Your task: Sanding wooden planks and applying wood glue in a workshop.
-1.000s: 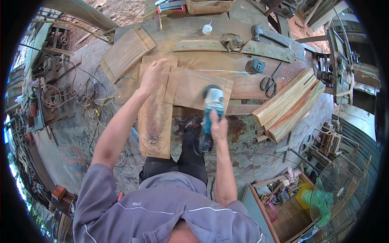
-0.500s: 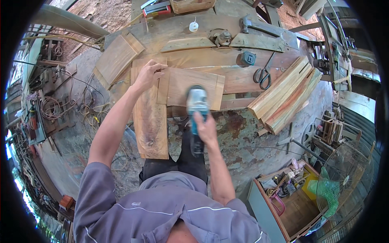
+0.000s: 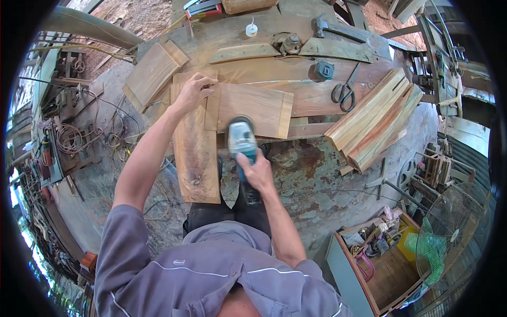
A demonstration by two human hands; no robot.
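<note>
My right hand is wrapped round the body of a teal angle grinder, slightly smeared by motion. Its round dark disc end overlaps the near edge of a flat wooden panel with lighter strips at its ends. At the panel's far left corner, my left hand grips the edge with curled fingers, some of them hidden. Beneath the panel's left end lies a long brown board, pointing towards me and reaching past the bench edge.
Another panel lies at the left. A hammer, a tape measure, black scissors and a small white bottle rest on the bench. Stacked wood strips lie at right. A drawer box and a wire fan guard stand lower right.
The grinder has moved left and nearer to me with my right hand, from over the panel's middle to its near edge. My left hand stays at the panel's corner.
</note>
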